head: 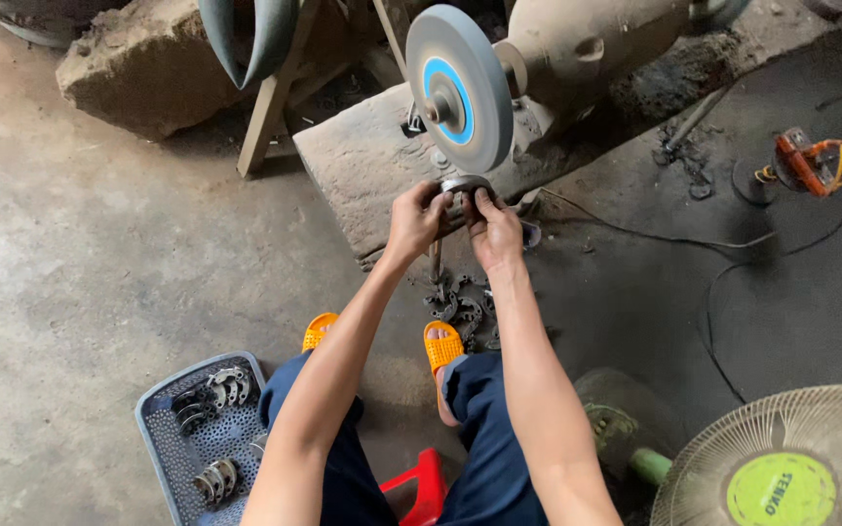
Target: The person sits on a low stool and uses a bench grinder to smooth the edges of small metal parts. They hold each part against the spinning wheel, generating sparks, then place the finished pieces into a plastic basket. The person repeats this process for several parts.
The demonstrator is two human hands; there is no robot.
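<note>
Both hands, left hand (414, 216) and right hand (492, 226), pinch a small metal part (464, 185) against the lower edge of the grinding wheel (459, 88). Part appears rigid, light, probably sharp-edged: hold by its outer edges. Similar parts fill the near-left tray (163, 443).

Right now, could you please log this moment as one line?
left hand: on metal part | right hand: on part | part: at grinding wheel | basket: parts
</note>
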